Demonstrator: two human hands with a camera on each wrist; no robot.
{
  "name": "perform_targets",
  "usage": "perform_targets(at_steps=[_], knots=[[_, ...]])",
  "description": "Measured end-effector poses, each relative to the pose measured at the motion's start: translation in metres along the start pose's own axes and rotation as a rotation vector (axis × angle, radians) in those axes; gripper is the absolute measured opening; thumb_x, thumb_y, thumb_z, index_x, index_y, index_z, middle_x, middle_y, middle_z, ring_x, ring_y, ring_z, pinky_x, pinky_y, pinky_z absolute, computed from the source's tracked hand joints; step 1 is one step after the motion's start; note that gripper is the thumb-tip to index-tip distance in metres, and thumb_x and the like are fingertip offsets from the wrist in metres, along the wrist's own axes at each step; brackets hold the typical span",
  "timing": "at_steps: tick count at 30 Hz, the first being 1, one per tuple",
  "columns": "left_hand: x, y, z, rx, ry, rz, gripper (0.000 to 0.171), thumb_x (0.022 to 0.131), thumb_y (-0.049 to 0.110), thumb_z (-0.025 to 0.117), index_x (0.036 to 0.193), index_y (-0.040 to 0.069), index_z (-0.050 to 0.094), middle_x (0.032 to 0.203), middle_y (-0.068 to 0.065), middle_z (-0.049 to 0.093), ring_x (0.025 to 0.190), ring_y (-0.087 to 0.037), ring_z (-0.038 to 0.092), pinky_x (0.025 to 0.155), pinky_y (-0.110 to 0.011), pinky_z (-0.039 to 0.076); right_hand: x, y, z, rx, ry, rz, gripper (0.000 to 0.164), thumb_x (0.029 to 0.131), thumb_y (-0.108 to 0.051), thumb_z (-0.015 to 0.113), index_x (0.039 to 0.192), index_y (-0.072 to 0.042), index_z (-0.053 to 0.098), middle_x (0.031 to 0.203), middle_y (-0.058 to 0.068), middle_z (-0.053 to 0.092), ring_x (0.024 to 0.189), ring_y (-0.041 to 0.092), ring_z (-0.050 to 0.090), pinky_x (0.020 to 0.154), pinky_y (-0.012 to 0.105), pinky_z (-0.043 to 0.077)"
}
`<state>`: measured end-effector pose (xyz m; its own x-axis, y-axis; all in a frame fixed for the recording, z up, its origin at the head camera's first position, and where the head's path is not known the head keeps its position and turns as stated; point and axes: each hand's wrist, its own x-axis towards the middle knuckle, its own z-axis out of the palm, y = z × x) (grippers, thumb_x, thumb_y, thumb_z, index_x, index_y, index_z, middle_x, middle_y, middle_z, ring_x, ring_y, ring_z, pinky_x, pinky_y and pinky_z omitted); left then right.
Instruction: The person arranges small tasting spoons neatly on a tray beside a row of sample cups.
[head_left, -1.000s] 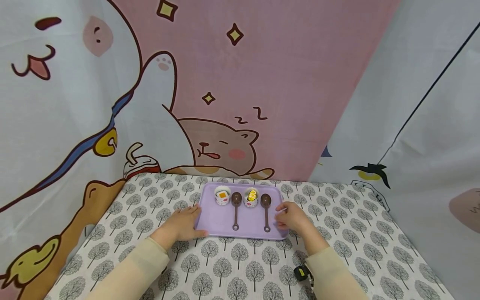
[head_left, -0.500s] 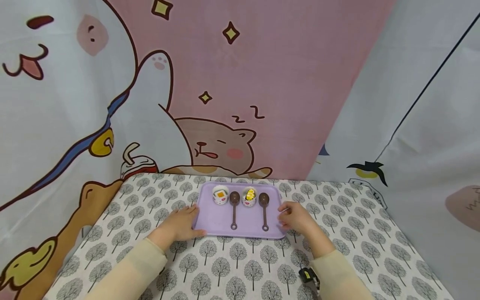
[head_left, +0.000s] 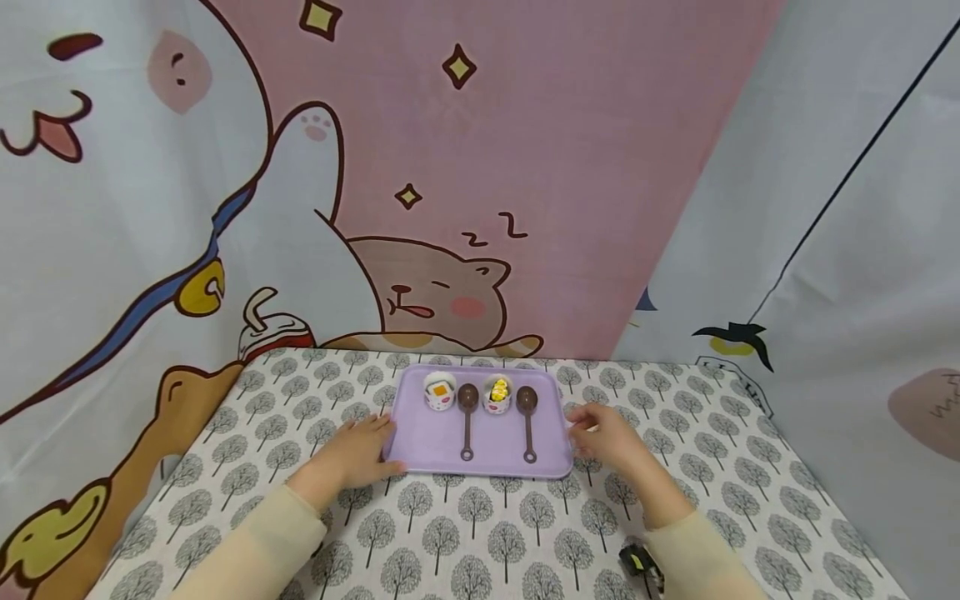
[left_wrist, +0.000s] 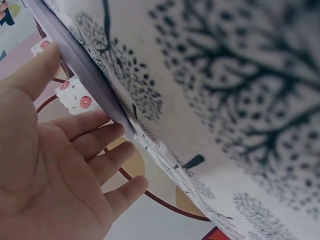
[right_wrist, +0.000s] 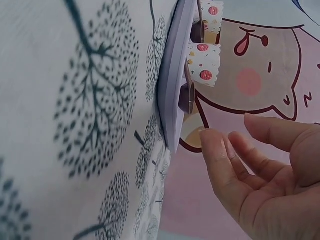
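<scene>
A lilac tray (head_left: 431,440) lies on the tree-print cloth. On it are two small printed paper cups, one (head_left: 440,402) with a white and orange piece inside, the other (head_left: 497,406) with yellow pieces. A brown spoon (head_left: 467,425) lies between the cups, and a second brown spoon (head_left: 528,429) lies right of them. My left hand (head_left: 352,452) is at the tray's left edge, fingers spread, fingertips right at the rim in the left wrist view. My right hand (head_left: 609,437) is just off the right edge, fingers loosely bent and holding nothing; a gap shows in the right wrist view.
The patterned tablecloth (head_left: 480,533) covers the table around the tray. Behind it hangs a cartoon-print curtain (head_left: 585,167), meeting the table's far edge. A small black device (head_left: 639,562) is strapped at my right wrist.
My right hand has moved right, from over the tray's right rim to just beside it. The left hand stays at the left edge. The view has shifted slightly; cups and spoons keep their places.
</scene>
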<state>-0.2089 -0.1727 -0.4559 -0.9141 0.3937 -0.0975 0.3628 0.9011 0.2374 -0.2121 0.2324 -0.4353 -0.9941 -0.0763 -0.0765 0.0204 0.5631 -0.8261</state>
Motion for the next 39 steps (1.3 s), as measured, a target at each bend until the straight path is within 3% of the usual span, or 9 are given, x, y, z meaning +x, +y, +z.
perform_targets(at_steps=[5, 14, 20, 26, 31, 39], knots=[[-0.003, -0.002, 0.002, 0.031, 0.046, 0.039, 0.072, 0.092, 0.049, 0.068, 0.140, -0.003, 0.054, 0.149, -0.023, 0.047, 0.138, -0.042, 0.042, 0.114, -0.063, 0.028, -0.004, 0.003, -0.007, -0.077, 0.000, -0.032, 0.027, 0.095, -0.006, 0.066, 0.119, 0.005, 0.061, 0.108, 0.017, 0.066, 0.089, 0.033, 0.068, 0.075, 0.041, 0.062], [-0.013, -0.006, 0.001, 0.059, 0.192, 0.100, 0.067, 0.090, 0.043, 0.072, 0.138, -0.001, 0.057, 0.142, -0.021, 0.055, 0.129, -0.041, 0.053, 0.109, -0.058, 0.040, -0.010, 0.005, -0.024, -0.297, 0.032, -0.174, 0.026, 0.099, -0.019, 0.064, 0.118, -0.001, 0.065, 0.111, 0.012, 0.070, 0.100, 0.031, 0.068, 0.078, 0.043, 0.059], [-0.017, -0.009, -0.002, 0.067, 0.287, 0.119, 0.058, 0.092, 0.037, 0.072, 0.135, 0.002, 0.060, 0.136, -0.016, 0.061, 0.123, -0.037, 0.058, 0.107, -0.056, 0.043, -0.017, 0.006, -0.034, -0.354, 0.071, -0.248, 0.028, 0.100, -0.022, 0.063, 0.121, -0.002, 0.065, 0.116, 0.014, 0.069, 0.104, 0.036, 0.067, 0.079, 0.046, 0.059], [-0.020, -0.011, -0.004, 0.080, 0.336, 0.120, 0.054, 0.093, 0.036, 0.071, 0.134, 0.003, 0.061, 0.135, -0.018, 0.061, 0.127, -0.039, 0.054, 0.110, -0.058, 0.039, -0.022, 0.012, -0.041, -0.372, 0.141, -0.304, 0.026, 0.099, -0.018, 0.064, 0.120, -0.002, 0.066, 0.113, 0.015, 0.069, 0.096, 0.035, 0.070, 0.083, 0.049, 0.058], [-0.022, -0.011, -0.006, 0.081, 0.368, 0.122, 0.054, 0.093, 0.036, 0.071, 0.134, 0.002, 0.060, 0.137, -0.018, 0.060, 0.133, -0.041, 0.048, 0.113, -0.059, 0.034, -0.026, 0.016, -0.046, -0.395, 0.167, -0.331, 0.025, 0.100, -0.018, 0.063, 0.120, -0.003, 0.066, 0.116, 0.016, 0.067, 0.102, 0.036, 0.067, 0.089, 0.054, 0.055], [-0.023, -0.009, -0.009, 0.090, 0.396, 0.134, 0.054, 0.093, 0.036, 0.071, 0.134, 0.004, 0.060, 0.135, -0.016, 0.061, 0.133, -0.040, 0.049, 0.113, -0.058, 0.034, -0.032, 0.019, -0.054, -0.459, 0.202, -0.357, 0.023, 0.099, -0.017, 0.064, 0.118, -0.003, 0.066, 0.118, 0.016, 0.067, 0.106, 0.037, 0.065, 0.090, 0.055, 0.055]])
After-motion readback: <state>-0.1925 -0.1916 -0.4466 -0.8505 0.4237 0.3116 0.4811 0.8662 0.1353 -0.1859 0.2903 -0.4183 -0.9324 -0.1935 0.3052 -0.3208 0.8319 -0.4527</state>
